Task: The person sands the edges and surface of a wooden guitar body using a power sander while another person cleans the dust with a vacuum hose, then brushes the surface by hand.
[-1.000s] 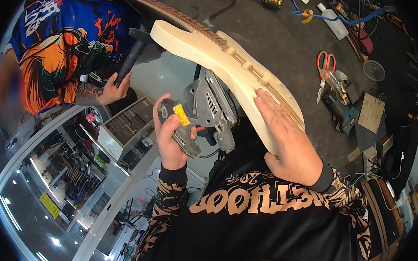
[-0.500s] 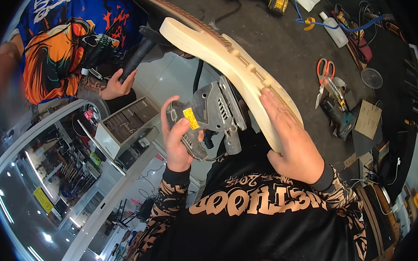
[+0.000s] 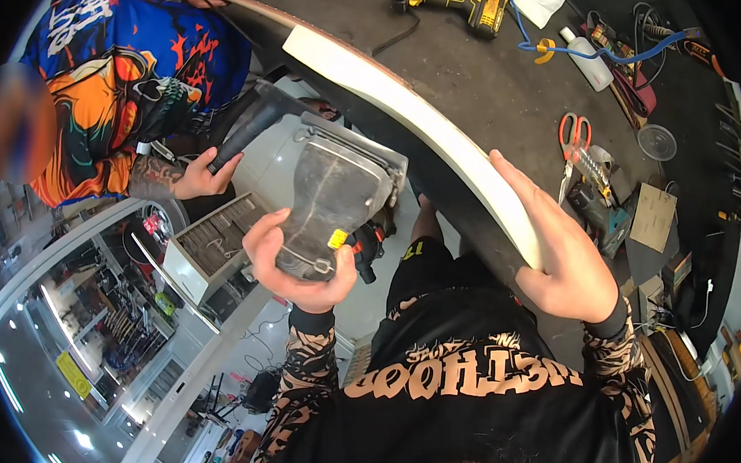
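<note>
My left hand (image 3: 303,274) is wrapped around a dusty dark grey electric sander (image 3: 333,178) with a small yellow label. The sander's flat pad side faces the wood, with a gap between them. A pale, thick, curved piece of wood (image 3: 423,122), like a guitar body seen edge-on, lies along the near edge of the workbench. My right hand (image 3: 571,257) grips its near right end, fingers stretched along the far side and thumb on the near side. Most of the wood's broad face is hidden.
The dark workbench (image 3: 454,73) carries a yellow drill (image 3: 458,1), orange-handled scissors (image 3: 574,134), a white bottle (image 3: 587,59) and a blue cord (image 3: 623,56). At left, another person's hand (image 3: 207,172) holds a black nozzle (image 3: 250,133). A drawer cabinet (image 3: 206,250) stands below.
The sander has moved left and turned, now showing its top. The wood has tipped, hiding its cut-out face and showing its smooth edge. My right hand has shifted right.
</note>
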The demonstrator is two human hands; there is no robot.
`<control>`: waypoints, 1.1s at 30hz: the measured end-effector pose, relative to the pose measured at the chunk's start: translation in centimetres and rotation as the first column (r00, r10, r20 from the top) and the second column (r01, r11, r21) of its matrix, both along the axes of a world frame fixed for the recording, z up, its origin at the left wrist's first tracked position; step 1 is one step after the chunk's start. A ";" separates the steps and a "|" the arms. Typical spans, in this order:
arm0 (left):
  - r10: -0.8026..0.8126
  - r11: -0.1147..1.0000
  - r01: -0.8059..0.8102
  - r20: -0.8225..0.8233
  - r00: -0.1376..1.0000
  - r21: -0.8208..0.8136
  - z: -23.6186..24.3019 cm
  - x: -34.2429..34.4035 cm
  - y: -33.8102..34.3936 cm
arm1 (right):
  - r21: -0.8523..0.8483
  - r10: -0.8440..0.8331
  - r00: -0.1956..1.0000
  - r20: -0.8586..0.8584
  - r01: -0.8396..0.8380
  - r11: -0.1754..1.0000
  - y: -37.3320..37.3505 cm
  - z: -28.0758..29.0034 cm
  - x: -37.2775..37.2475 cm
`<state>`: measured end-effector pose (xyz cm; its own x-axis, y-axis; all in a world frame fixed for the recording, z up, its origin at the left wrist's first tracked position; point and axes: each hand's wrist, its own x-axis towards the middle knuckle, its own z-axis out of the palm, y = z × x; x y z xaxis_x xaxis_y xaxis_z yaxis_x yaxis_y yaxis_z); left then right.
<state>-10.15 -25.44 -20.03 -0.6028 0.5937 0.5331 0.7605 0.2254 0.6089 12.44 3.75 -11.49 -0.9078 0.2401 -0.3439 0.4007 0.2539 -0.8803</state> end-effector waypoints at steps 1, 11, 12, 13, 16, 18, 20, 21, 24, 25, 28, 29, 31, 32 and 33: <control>-0.033 0.999 0.031 -0.042 0.999 -0.039 0.0 -0.3 0.3 | 0.008 0.012 1.000 0.005 -0.012 1.000 0.2 -0.3 -0.1; -0.189 0.969 0.186 0.003 0.982 0.162 -4.2 -0.3 4.4 | 0.029 0.031 0.999 -0.016 -0.031 0.999 1.1 -2.2 -1.1; -0.191 0.957 0.180 0.023 0.981 0.229 -4.5 -0.1 4.8 | 0.015 0.034 0.999 -0.014 -0.034 0.999 1.2 -2.3 -1.2; -0.180 0.961 0.170 0.026 0.983 0.218 -4.5 0.0 5.1 | 0.000 0.037 0.999 -0.013 -0.037 0.999 1.3 -2.4 -1.3; -0.220 0.965 0.210 0.050 0.974 0.155 -5.1 0.4 4.8 | -0.003 0.046 0.999 -0.015 -0.046 0.999 1.6 -2.6 -1.2; -0.227 0.963 0.213 0.072 0.971 0.166 -5.3 0.2 5.2 | 0.010 0.057 0.998 -0.019 -0.056 0.998 1.9 -2.6 -1.5; -0.231 0.961 0.212 0.095 0.968 0.176 -5.3 0.0 5.2 | 0.022 0.071 0.997 -0.021 -0.071 0.997 2.2 -2.6 -1.7; -0.224 0.967 0.211 0.081 0.971 0.145 -5.2 -0.3 5.0 | 0.023 0.076 0.997 -0.019 -0.075 0.997 2.1 -2.7 -1.6; -0.185 0.978 0.180 0.035 0.982 0.106 -5.1 -1.1 4.9 | 0.025 0.077 0.997 -0.021 -0.076 0.997 2.0 -2.9 -1.4; -0.148 0.984 0.147 0.003 0.989 0.099 -5.1 -1.3 4.9 | 0.027 0.078 0.997 -0.025 -0.077 0.997 2.0 -2.9 -1.4; -0.098 0.990 0.100 -0.031 0.995 0.098 -5.3 -1.6 5.2 | 0.025 0.081 0.997 -0.012 -0.081 0.996 2.1 -2.8 -1.4; -0.098 0.990 0.100 -0.030 0.995 0.097 -5.5 -1.8 5.3 | 0.024 0.081 0.997 -0.011 -0.081 0.996 2.2 -2.7 -1.4; -0.048 0.995 0.055 -0.077 0.996 0.084 -6.0 -2.4 5.2 | 0.019 0.081 0.997 -0.003 -0.081 0.997 2.2 -2.6 -1.4; -0.049 0.995 0.055 -0.077 0.996 0.082 -5.8 -2.6 5.0 | 0.018 0.081 0.997 -0.003 -0.081 0.997 2.2 -2.6 -1.5; -0.034 0.999 0.038 -0.083 0.996 0.040 -5.5 -2.9 5.0 | 0.017 0.080 0.997 -0.004 -0.080 0.997 2.1 -2.6 -1.5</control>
